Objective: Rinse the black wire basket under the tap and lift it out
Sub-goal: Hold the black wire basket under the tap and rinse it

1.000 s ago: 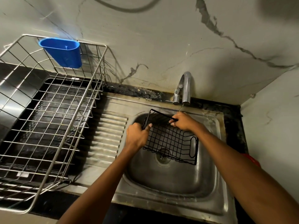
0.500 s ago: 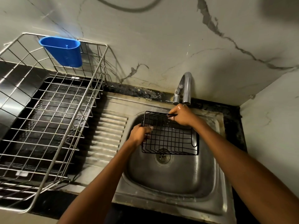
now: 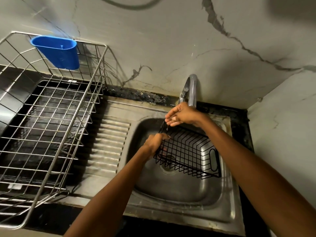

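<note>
Sitting on dark counter at far left: big steel wire dish rack, blue plastic cup hooked on back rim, nothing else visible inside. Next to it, steel sink with ribbed drainboard, drain partly seen through mesh. Held inside sink bowl, tilted, left end raised: black wire basket, nothing in it, oval handle cut-out at right end, low corner near drain. Gripped at left end wall by left hand, fingers curled round the top wire, fingertips seen through mesh inside. Hovered just above basket's back left corner, under chrome tap spout: right hand, fingers loosely spread and extended, holding nothing, apart from basket wire. Hung below right fingertips: small water drop. Could not tell whether tap ran.
</note>
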